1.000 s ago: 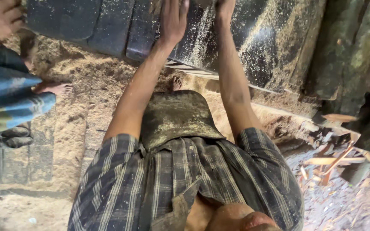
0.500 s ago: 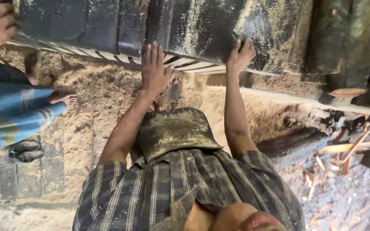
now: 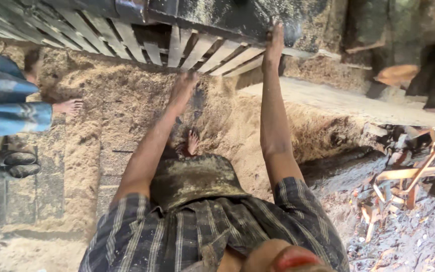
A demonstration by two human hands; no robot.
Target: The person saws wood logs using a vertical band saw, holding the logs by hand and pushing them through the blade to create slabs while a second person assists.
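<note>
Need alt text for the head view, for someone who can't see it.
Both arms reach forward: the right hand presses a dark, sawdust-dusted slab, the left hand hangs open below wooden slats. Sawdust covers the ground.

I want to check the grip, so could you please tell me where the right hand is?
In the head view, the right hand is at upper centre-right, pressed on the edge of the dark sawdust-covered slab, right of the left hand.

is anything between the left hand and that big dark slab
Nothing visible blocks it. The left hand hangs in open air just below the slatted frame under the dark slab, apart from it. The right hand already presses the slab's edge.
</note>
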